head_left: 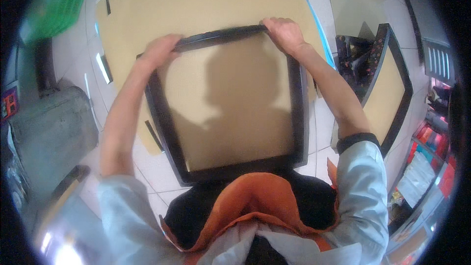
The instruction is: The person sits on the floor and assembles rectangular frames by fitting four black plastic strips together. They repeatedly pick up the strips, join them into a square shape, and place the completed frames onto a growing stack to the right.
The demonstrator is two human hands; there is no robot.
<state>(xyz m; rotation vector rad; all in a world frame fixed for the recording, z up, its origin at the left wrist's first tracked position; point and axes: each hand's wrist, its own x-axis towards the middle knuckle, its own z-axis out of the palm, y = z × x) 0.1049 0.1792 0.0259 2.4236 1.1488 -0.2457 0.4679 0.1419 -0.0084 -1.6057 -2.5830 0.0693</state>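
Observation:
A large square black frame (167, 127) with a brown board backing fills the middle of the view, lying over a flat sheet of brown cardboard (196, 0) on the white tiled floor. My left hand (159, 49) grips the frame's far left corner. My right hand (284, 33) grips its far right corner. The frame's near edge rests against my body. My own shadow falls across the brown backing.
A second black frame (400, 88) with a brown back leans at the right beside a patterned panel. A green mesh crate (59, 0) sits at the far left, a grey bag (49, 132) at the left, and shelves of colourful goods (431, 147) at the right.

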